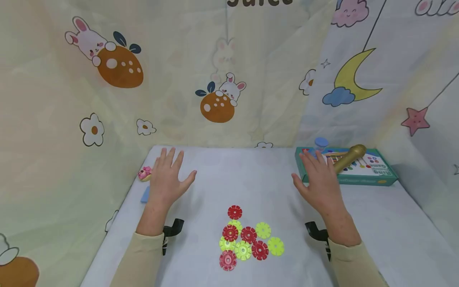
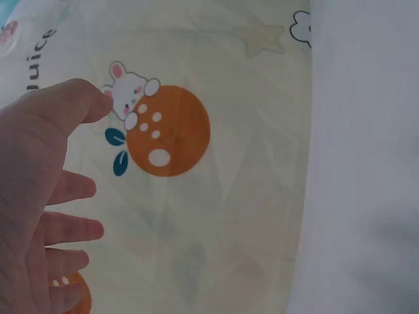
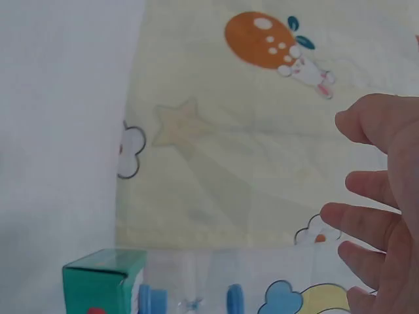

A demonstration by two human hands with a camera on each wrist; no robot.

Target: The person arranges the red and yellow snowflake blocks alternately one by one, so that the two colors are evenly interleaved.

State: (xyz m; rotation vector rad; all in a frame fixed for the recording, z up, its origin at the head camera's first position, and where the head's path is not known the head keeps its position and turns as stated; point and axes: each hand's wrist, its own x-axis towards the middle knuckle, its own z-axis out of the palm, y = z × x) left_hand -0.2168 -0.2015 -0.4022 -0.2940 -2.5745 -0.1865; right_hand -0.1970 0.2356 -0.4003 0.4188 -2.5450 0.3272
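Observation:
My left hand (image 1: 166, 179) is raised over the left side of the table, its fingers spread and holding nothing. On the other side my right hand (image 1: 319, 181) hovers with fingers apart, also holding nothing, and overlaps the green box in the head view. Between the forearms, nearer to me, lies a loose cluster of flower-shaped plastic discs, several red (image 1: 259, 250) and several yellow-green (image 1: 275, 246), some overlapping. Both wrist views show the spread fingers against the patterned curtain.
A green box (image 1: 385, 181) at the back right bears a gold-coloured rod with a rounded end (image 1: 346, 159) and a clear thing with a blue top (image 1: 321, 142). A small pink figure (image 1: 145, 173) and a blue piece (image 1: 145, 195) lie at the left edge. A printed curtain (image 1: 172, 99) surrounds the white table (image 1: 247, 175).

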